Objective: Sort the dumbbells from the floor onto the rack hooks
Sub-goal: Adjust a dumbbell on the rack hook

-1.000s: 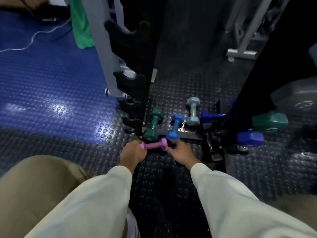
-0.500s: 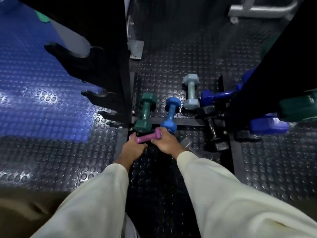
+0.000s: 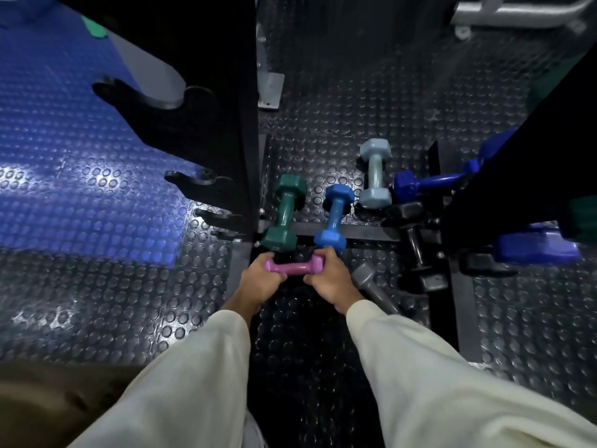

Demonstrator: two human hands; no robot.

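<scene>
head view, looking down past two cream sleeves to a studded black rubber floor (image 3: 323, 108). both hands hold one small pink dumbbell (image 3: 293, 266) crosswise, low over the floor. the left hand (image 3: 260, 281) has its fingers curled round the left end; the right hand (image 3: 328, 279) has its fingers wrapped round the right end.

compared with a second ago, the pink dumbbell sits level between the hands and nearer the foot of the rack, and the view has dropped closer. this looks like a lift just begun, with the hanging step not yet done.

just beyond the hands, a green dumbbell (image 3: 283, 218) and a blue dumbbell (image 3: 334, 218) lie across the rack's black base bar (image 3: 371, 235). a pale grey dumbbell (image 3: 375, 173) lies further back, and black dumbbells (image 3: 416, 250) lie in a heap to the right. a dark grey dumbbell (image 3: 371, 286) lies just beside the right hand.

the left rack upright (image 3: 226, 92) carries empty black hooks (image 3: 190, 184) facing left. on the right, dark blue dumbbells (image 3: 536, 248) already hang on the other upright.
</scene>
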